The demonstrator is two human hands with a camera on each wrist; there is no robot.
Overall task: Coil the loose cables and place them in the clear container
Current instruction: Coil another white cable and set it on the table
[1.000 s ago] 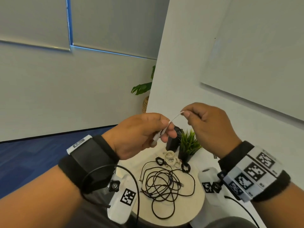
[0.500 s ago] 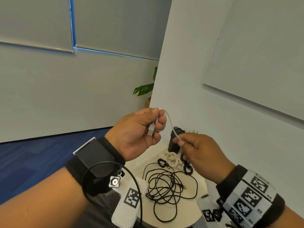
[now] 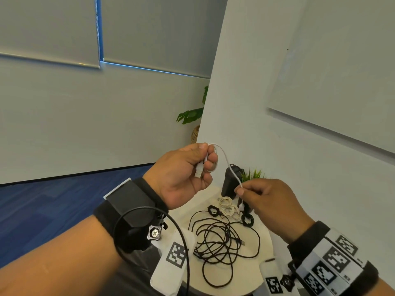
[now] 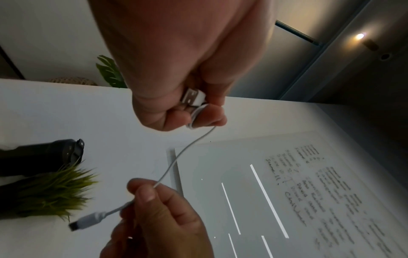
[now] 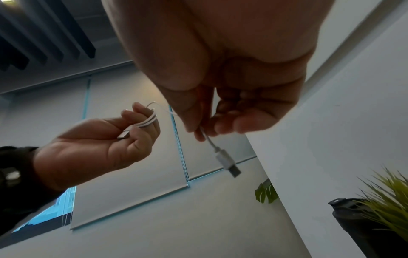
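A thin white cable (image 3: 227, 161) runs between both hands above the small round table (image 3: 265, 280). My left hand (image 3: 188, 174) holds its USB plug (image 4: 194, 96) with a few turns of cable wound round two fingers. Lower and to the right, my right hand (image 3: 263, 195) pinches the cable close to its other plug (image 5: 228, 165), which hangs free below the fingers. A loose black cable (image 3: 222, 242) lies tangled on the table. Behind it lie small white cable coils (image 3: 227, 207) and two black coils (image 3: 213, 210). No clear container is in view.
A black cylindrical object (image 3: 229, 182) and a small green potted plant (image 3: 253, 175) stand at the back of the table by the white wall. A whiteboard (image 3: 342, 71) hangs on that wall. Blue carpet (image 3: 53, 201) lies to the left.
My right hand has come down from level with the left hand to below it and slid along the white cable to near its end. The left hand rose slightly, keeping the plug.
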